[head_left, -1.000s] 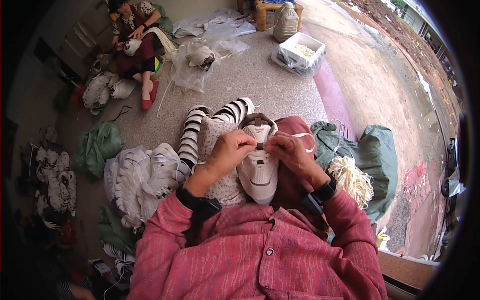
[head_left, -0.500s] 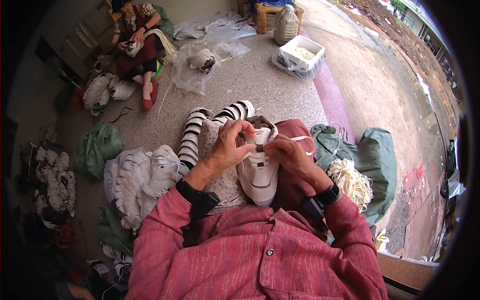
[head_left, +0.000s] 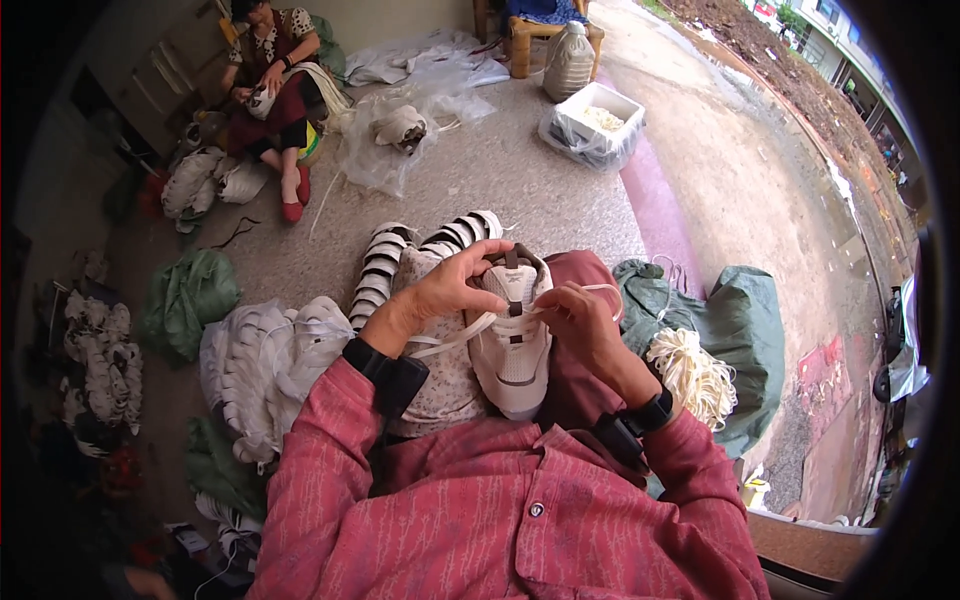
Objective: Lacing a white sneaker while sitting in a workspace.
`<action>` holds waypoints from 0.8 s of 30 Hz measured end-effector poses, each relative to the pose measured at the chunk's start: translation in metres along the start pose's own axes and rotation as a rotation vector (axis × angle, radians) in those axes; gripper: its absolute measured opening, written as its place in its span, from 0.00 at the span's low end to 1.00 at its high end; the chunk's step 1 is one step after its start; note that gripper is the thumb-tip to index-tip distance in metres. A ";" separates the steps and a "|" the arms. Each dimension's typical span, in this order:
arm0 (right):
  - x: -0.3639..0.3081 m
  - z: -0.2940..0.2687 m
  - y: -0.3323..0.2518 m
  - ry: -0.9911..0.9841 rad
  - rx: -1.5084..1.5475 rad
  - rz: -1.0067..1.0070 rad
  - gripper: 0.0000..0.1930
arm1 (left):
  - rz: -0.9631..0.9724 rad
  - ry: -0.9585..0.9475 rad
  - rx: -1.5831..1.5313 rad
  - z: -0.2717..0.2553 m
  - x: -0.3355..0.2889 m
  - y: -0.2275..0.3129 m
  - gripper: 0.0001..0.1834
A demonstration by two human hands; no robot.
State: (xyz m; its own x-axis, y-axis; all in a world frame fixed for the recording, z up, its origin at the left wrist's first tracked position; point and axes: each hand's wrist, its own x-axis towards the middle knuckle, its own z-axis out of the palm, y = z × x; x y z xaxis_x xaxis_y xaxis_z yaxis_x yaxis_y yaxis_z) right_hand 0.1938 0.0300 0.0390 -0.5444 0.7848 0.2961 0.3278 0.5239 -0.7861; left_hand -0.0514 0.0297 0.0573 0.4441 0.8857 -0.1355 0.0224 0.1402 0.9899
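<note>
A cream and white sneaker upper [head_left: 511, 368] lies on my lap, its toe towards me and its brown-lined opening away from me. My left hand [head_left: 447, 293] is closed round the left side of its opening, thumb by the tongue. At the right eyelets, my right hand [head_left: 583, 322] pinches a flat white shoelace [head_left: 466, 333]. The lace crosses the tongue, trails off the shoe's left side, and another stretch of it loops out beyond my right fingers. Under the shoe is a floral cloth [head_left: 437, 388] over my leg.
Stacked white shoe uppers [head_left: 262, 372] lie to my left, and striped rows of them [head_left: 378, 278] lie ahead. On my right, a bundle of cream laces [head_left: 692, 378] rests on a green sack [head_left: 745, 340]. Farther off stand a white box [head_left: 600, 118] and a seated person [head_left: 275, 95] handling a shoe.
The lace now lies across the tongue and hangs out on the shoe's left side. My right fingers have drawn together in a pinch by the right eyelets. The whole view has shifted slightly.
</note>
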 end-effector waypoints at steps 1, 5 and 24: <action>0.000 0.000 0.000 0.008 0.004 -0.021 0.09 | 0.010 0.007 0.008 0.000 0.001 0.000 0.48; -0.002 -0.002 0.002 -0.026 0.065 -0.021 0.08 | 0.019 -0.033 -0.054 0.000 0.003 -0.001 0.47; -0.010 0.024 -0.007 0.120 -0.103 0.099 0.05 | 0.054 -0.003 -0.095 0.007 0.000 -0.013 0.39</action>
State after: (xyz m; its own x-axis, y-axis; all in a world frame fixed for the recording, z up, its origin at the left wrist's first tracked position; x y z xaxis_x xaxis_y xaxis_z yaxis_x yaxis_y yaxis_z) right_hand 0.1786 0.0105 0.0286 -0.4111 0.8651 0.2874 0.4559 0.4682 -0.7569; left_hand -0.0456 0.0247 0.0450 0.4453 0.8917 -0.0813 -0.0871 0.1335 0.9872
